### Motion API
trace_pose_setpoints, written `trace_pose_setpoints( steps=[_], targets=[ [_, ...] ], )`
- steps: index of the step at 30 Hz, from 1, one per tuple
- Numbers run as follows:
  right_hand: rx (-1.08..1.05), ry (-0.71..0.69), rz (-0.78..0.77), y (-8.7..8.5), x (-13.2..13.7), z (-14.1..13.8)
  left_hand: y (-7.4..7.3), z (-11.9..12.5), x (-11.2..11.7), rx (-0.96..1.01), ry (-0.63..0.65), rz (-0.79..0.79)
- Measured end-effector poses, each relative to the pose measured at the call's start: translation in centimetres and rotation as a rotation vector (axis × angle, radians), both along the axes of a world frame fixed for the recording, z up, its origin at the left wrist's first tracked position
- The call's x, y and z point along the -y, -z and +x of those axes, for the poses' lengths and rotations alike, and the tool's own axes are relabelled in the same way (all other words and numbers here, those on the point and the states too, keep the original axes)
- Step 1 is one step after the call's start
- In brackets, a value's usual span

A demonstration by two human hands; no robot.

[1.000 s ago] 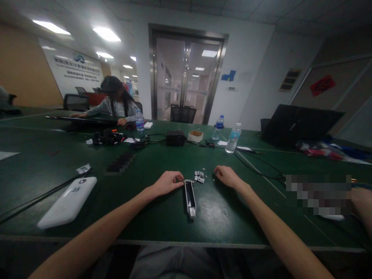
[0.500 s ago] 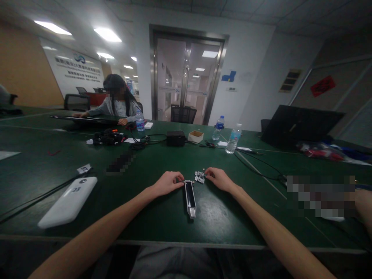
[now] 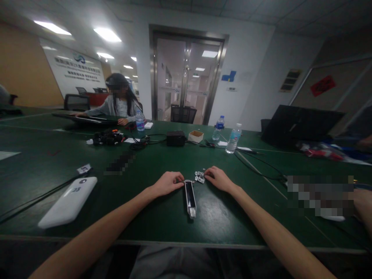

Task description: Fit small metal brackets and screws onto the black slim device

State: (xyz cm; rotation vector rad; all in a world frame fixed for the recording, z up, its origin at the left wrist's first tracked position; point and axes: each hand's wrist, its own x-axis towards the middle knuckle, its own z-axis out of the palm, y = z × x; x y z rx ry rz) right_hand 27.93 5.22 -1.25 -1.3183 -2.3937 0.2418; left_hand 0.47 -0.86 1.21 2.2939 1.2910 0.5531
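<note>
A long, narrow white-framed device (image 3: pixel 190 195) with a dark middle and a shiny, pale near end lies on the green table in front of me. At its far left corner is my left hand (image 3: pixel 170 183), thumb and fingers pinched together; whatever they grip is too small to make out. Several small silvery metal pieces (image 3: pixel 200 178) with holes lie just beyond the device, to its right. My right hand (image 3: pixel 219 179) rests at the right side of these pieces, its fingertips closed against them. Whether a piece is between those fingertips is hidden.
On the left lies a white rounded case (image 3: pixel 68 201) beside black cables. Farther back stand a black box (image 3: pixel 175 138), an open small carton (image 3: pixel 195 136) and water bottles (image 3: pixel 233 138). A person (image 3: pixel 119 99) sits across the table; another person's hand (image 3: pixel 363 201) shows at right.
My right fingertips have shifted very slightly at the metal pieces. My left hand and the long device look the same. The person across has moved their head a little.
</note>
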Motion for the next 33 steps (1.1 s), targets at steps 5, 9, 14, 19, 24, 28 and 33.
trace_pose_setpoints(
  steps=[5,9,14,19,24,28,33],
  targets=[
    [0.010,-0.007,0.002,0.17,0.04,0.00,-0.11,0.03,0.07,-0.019,0.001,-0.028],
    [0.002,-0.006,0.003,0.27,0.01,0.04,-0.13,0.00,0.02,-0.041,0.001,-0.049],
    [0.017,-0.011,-0.004,0.38,-0.14,0.18,-0.10,-0.11,-0.05,-0.054,0.031,-0.044],
    [0.032,-0.023,-0.012,0.37,-0.30,0.35,-0.56,0.00,0.24,-0.110,0.043,-0.020],
    [0.036,-0.023,-0.026,0.20,-0.28,0.39,-0.75,0.20,0.43,-0.169,0.065,0.030],
    [0.049,-0.031,-0.029,0.12,-0.22,0.38,-0.56,0.28,0.38,-0.210,0.086,0.071],
    [0.057,-0.037,-0.025,0.15,-0.23,0.44,-0.29,0.17,0.26,-0.258,0.100,0.092]
  ],
)
